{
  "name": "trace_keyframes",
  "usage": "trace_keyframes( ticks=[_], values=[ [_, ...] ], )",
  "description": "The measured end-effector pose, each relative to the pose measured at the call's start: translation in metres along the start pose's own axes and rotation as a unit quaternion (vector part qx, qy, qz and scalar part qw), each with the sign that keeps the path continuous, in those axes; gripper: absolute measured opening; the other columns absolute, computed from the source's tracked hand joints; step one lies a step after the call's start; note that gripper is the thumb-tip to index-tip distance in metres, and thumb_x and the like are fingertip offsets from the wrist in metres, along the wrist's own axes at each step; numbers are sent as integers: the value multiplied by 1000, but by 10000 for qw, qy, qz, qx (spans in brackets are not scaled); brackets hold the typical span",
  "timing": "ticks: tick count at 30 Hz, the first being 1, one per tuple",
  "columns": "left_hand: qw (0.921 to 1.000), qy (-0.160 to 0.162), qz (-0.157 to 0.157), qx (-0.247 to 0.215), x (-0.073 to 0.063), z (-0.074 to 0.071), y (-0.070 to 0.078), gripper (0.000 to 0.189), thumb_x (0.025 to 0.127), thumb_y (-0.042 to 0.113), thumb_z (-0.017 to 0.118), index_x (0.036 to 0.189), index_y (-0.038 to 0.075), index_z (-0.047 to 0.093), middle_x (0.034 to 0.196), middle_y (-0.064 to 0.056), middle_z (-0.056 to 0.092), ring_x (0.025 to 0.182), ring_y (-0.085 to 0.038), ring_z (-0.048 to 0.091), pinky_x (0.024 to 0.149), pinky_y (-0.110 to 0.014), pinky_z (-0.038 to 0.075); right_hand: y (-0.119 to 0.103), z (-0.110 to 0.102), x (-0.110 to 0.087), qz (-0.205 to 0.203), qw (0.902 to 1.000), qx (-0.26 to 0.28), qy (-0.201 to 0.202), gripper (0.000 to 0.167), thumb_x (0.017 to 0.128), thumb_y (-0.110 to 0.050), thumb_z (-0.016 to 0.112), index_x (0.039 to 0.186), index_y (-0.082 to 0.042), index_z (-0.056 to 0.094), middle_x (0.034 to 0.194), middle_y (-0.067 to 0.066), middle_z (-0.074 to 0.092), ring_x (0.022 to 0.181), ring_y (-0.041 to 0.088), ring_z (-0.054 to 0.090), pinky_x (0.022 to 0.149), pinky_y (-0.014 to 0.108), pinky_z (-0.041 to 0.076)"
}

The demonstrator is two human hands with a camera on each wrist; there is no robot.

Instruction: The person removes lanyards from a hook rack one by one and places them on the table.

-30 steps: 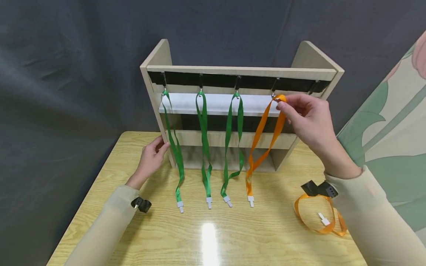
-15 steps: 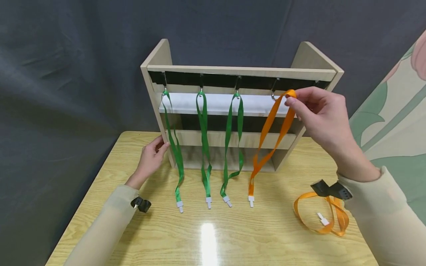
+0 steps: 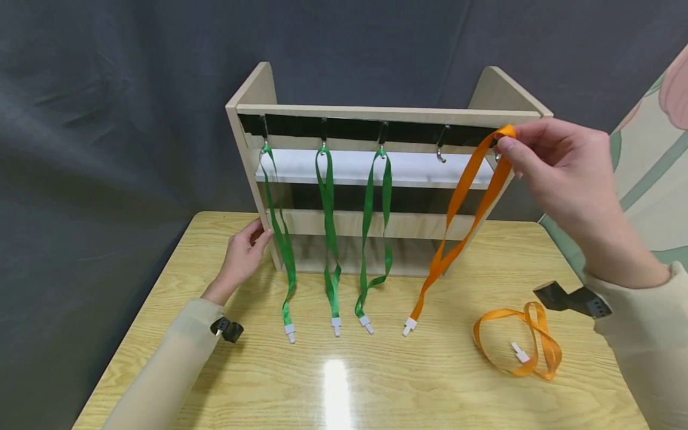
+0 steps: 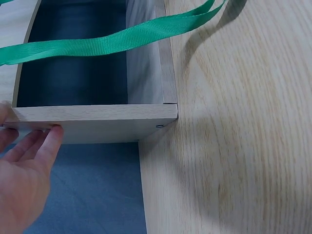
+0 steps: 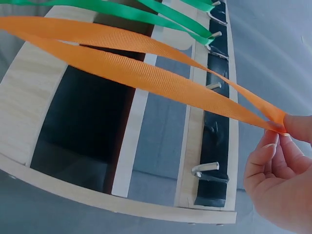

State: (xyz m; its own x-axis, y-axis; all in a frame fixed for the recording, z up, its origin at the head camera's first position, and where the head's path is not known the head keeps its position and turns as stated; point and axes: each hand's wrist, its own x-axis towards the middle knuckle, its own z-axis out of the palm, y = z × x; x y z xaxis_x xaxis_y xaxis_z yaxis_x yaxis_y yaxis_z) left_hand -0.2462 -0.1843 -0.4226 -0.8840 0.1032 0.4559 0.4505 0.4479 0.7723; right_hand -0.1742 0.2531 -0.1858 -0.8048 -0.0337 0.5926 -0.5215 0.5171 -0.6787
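My right hand point(image 3: 564, 161) pinches the top loop of an orange lanyard point(image 3: 466, 185) between thumb and fingers, near the right end of the wooden rack. The lanyard slants down to the left, its white clip point(image 3: 409, 326) hanging lowest. In the right wrist view, the rightmost hook point(image 5: 205, 168) is bare and apart from the orange strap point(image 5: 161, 80). The fourth hook point(image 3: 441, 156) is bare too. My left hand point(image 3: 244, 257) grips the rack's left side panel point(image 4: 97, 113) by its front edge. Three green lanyards point(image 3: 329, 209) hang from the hooks on the left.
A second orange lanyard point(image 3: 548, 352) lies coiled on the wood-grain table point(image 3: 226, 382) at the right. The rack point(image 3: 400, 112) stands at the back of the table, before a dark curtain point(image 3: 123, 119). A floral panel point(image 3: 658, 173) is at the far right.
My right hand has lifted the orange lanyard away from the fourth hook, moving right and up toward the rightmost hook. The lanyard now slants. My left hand stays on the side panel.
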Motion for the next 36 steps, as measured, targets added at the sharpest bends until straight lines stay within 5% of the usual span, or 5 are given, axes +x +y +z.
trace_keyframes(
  ticks=[6, 25, 36],
  values=[
    [10000, -53, -69, 45, 1, 0, -1, 38, 101, 18, 50, 135, 1, 52, 120, -19, 61, 108, -27, 59, 84, -42, 49, 2, -6, 5, -50, 9999, 21, 147, 16, 87, -4, 69, 98, 7, 69, 76, 4, 65, 58, 15, 48, 50, 16, 39],
    [10000, -26, -4, -8, 1, 0, -1, 37, 101, 17, 52, 134, 0, 53, 117, -19, 62, 105, -27, 60, 82, -43, 50, -2, -31, 17, 204, 9983, 71, 534, 19, 88, -5, 67, 105, 4, 69, 88, 1, 67, 65, 14, 52, 61, 12, 45],
    [10000, -41, -54, 21, 1, 0, -2, 38, 101, 19, 51, 133, 0, 53, 118, -19, 61, 106, -28, 59, 83, -44, 49, 7, -46, 0, 542, 9976, -208, 380, 14, 89, -7, 67, 102, -2, 69, 81, -2, 64, 67, 12, 53, 60, 9, 43]
  ],
)
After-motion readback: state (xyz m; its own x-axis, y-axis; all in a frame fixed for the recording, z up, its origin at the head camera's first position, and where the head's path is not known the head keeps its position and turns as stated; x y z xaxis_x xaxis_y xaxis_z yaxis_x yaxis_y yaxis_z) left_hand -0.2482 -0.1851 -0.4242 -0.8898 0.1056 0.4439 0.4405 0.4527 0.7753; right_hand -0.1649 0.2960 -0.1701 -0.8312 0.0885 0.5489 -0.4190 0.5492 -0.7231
